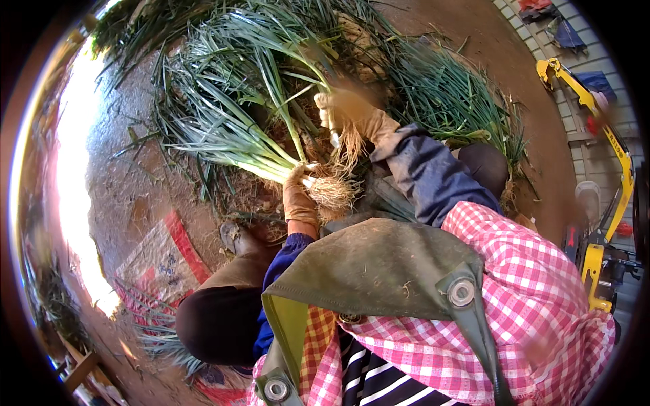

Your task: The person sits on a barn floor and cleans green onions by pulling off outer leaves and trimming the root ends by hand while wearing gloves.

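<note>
My left hand (pixel 298 201), in a tan work glove, is closed round a bunch of green onions (pixel 261 161) just above the roots. Their pale stems end in a tangle of brown roots (pixel 334 193), and the leaves fan out to the far left. Close by on the right, my right hand (pixel 357 116) wears a similar glove with its fingers curled in. A white stem end and hanging roots (pixel 351 145) show below that hand, with green leaves rising beyond it. A loose heap of green onions (pixel 237 61) lies behind both hands.
More green onions (pixel 443 88) lie at the right beside my knee. A red-and-white woven sack (pixel 166 260) is on the wet brown floor at the left. A yellow machine arm (pixel 599 122) stands at the far right on pale paving. My dark green apron (pixel 379 271) covers my lap.
</note>
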A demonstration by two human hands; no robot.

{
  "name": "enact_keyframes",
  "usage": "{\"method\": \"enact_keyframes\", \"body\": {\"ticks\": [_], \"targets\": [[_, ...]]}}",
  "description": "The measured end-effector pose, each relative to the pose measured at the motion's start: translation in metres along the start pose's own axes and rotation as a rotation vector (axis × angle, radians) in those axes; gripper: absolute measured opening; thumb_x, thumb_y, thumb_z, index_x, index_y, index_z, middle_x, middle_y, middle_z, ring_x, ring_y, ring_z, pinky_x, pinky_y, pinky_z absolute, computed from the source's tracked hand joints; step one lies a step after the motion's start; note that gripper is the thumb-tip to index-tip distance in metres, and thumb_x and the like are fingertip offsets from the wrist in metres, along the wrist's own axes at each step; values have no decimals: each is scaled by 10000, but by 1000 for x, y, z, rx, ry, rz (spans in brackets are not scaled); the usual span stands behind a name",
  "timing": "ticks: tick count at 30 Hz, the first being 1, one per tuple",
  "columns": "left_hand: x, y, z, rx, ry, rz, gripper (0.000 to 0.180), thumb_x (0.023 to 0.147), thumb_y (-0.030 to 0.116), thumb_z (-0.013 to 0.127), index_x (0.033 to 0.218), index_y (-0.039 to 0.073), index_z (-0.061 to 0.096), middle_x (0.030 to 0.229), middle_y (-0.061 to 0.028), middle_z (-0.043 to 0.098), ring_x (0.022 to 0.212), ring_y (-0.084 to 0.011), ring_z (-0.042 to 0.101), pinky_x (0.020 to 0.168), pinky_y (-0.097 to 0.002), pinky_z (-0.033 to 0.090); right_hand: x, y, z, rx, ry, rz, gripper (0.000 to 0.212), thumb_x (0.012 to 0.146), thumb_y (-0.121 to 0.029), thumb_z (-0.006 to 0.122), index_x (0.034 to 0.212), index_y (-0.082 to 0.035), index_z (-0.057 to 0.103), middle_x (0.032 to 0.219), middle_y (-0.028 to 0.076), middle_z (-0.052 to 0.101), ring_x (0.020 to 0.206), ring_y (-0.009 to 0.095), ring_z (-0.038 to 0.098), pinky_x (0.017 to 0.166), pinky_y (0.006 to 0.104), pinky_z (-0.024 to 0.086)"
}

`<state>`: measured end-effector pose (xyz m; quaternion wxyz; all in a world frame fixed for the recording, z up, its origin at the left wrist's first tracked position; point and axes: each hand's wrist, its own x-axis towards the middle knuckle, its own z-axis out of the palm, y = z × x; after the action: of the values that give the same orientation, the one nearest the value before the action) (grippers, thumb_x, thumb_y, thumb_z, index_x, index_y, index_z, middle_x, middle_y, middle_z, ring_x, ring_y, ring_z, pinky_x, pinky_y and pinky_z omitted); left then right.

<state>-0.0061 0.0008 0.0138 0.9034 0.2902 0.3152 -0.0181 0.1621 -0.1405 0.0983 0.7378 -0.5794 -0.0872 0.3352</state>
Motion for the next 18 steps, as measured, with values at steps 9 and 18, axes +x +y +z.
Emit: {"method": "enact_keyframes", "body": {"ticks": [9, 18], "targets": [[11, -2, -33, -322, -12, 51, 232, 794, 88, 631, 986, -29, 571, 885, -137, 619, 776, -237, 609, 739, -350, 527, 37, 66, 72, 37, 52, 395, 275, 860, -309, 634, 973, -58, 635, 792, 26, 636, 610, 107, 531, 517, 252, 444], [4, 0, -9, -455, -102, -29, 248, 814, 93, 607, 1025, -25, 552, 938, -142, 621, 834, -258, 618, 806, -385, 522, 22, 87, 45, 157, 147, 195, 341, 860, -330, 626, 1012, -28, 585, 802, 65, 616, 642, 114, 574, 544, 254, 507]]}}
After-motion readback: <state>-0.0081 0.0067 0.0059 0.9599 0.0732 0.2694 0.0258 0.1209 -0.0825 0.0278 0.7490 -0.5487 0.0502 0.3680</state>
